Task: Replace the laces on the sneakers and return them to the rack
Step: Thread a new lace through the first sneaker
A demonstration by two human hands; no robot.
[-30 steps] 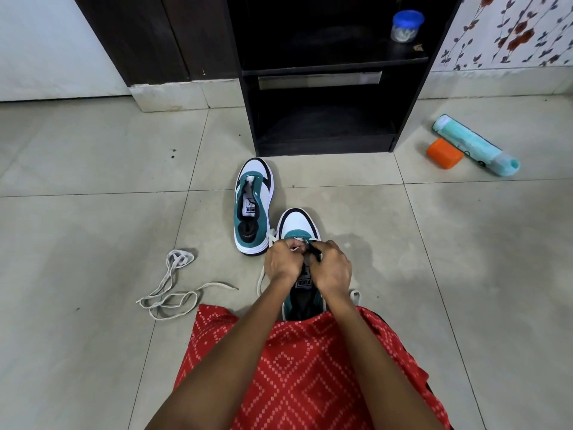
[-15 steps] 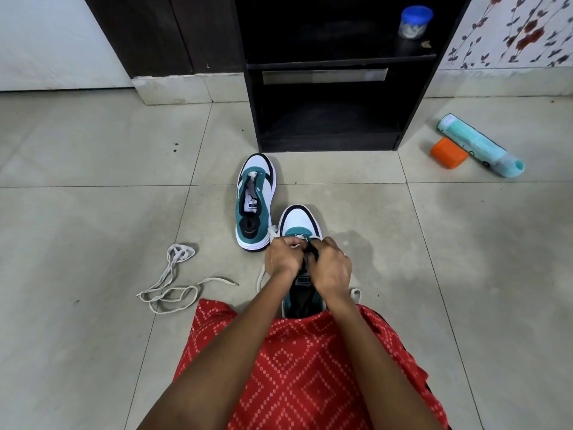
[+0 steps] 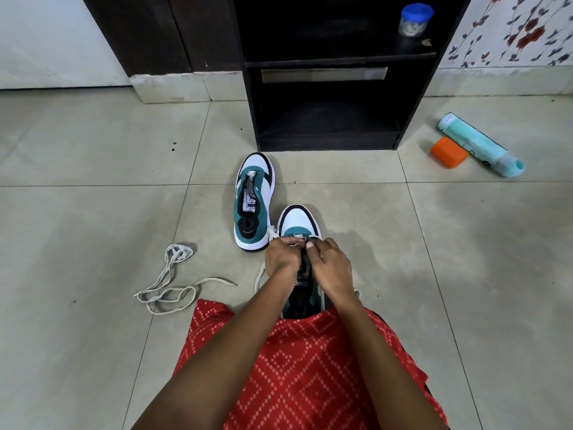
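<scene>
Two-handed lacing of near sneaker [image 3: 297, 220], at the toe eyelets.
Pinching the lace [image 3: 259, 279] with left hand [image 3: 280, 256] and right hand [image 3: 333, 268]; next, probably drawing both ends even, then crossing upward.

This is pretty clearly somebody's home, just a lived-in corner of a room. Big glossy beige floor tiles [image 3: 93, 228] are running up to a white wall with a red floral print [image 3: 511, 32]. A low black wooden open rack [image 3: 310, 62] is standing against it, holding a small clear jar with a blue lid [image 3: 414, 20]. A teal cylindrical bottle [image 3: 477, 144] and an orange plastic cap [image 3: 448, 152] are lying loose on the floor beside it.
</scene>
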